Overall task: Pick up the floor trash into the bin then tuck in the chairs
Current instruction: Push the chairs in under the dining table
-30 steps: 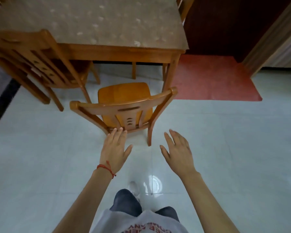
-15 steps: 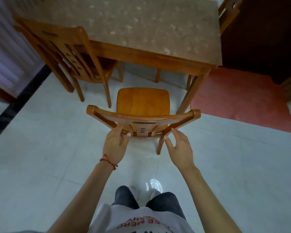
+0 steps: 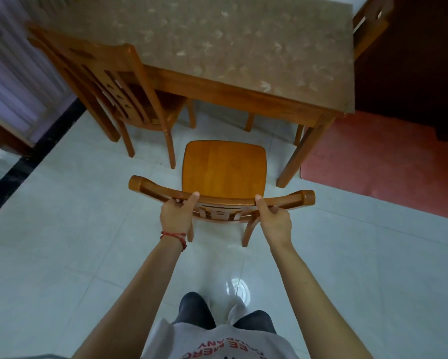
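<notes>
The fingers of the left hand (image 3: 176, 215) and the right hand (image 3: 276, 221) curl under the near chair (image 3: 224, 169)'s top rail, so only the thumbs and knuckles show. That chair's front legs are hidden beneath its own seat. The table (image 3: 217, 47) runs off the top edge — its far side is cut away. A third chair (image 3: 370, 24) at the upper right shows only a sliver of its back. The second chair (image 3: 109, 81) is softly blurred at the left. The shirt lettering (image 3: 217, 348) is cropped by the bottom edge — unreadable.

Orange-brown wooden chair (image 3: 224, 169); tan leaf-patterned tabletop (image 3: 217, 42); red mat (image 3: 388, 161); pale glossy floor (image 3: 62, 255).
</notes>
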Tool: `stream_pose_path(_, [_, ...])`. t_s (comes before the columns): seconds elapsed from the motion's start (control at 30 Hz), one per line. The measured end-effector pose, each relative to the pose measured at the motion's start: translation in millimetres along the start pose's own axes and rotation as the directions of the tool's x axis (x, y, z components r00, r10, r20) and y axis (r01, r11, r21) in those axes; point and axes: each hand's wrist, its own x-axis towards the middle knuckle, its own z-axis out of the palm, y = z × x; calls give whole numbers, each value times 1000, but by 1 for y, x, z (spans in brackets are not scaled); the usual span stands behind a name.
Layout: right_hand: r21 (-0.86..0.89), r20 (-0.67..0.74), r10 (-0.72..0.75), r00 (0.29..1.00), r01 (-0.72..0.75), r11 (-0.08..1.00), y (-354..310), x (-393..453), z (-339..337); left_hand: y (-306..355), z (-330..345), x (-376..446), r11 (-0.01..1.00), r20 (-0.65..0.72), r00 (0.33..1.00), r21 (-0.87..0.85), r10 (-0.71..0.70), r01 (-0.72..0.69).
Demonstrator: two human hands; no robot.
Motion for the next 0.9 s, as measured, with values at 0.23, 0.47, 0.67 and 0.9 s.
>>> stream_pose_path(0.23, [83, -54, 40, 998, -35, 996, 6, 10, 13, -6, -1, 8, 998, -24, 998, -20, 55, -56])
stream_pose_path(0.47, [127, -101, 27, 995, -14, 992, -4, 16, 29, 1, -7, 32, 995, -44, 994, -17, 99, -100])
stream_pose_path(0.67, [149, -161, 41, 986, -17, 989, -18, 30, 47, 10, -6, 64, 992, -43, 992, -17, 121, -122])
stream_pose_path(0.9, [152, -189, 33, 981, -4, 988, -35, 51, 62, 23, -1, 96, 990, -2, 991, -54, 131, -131])
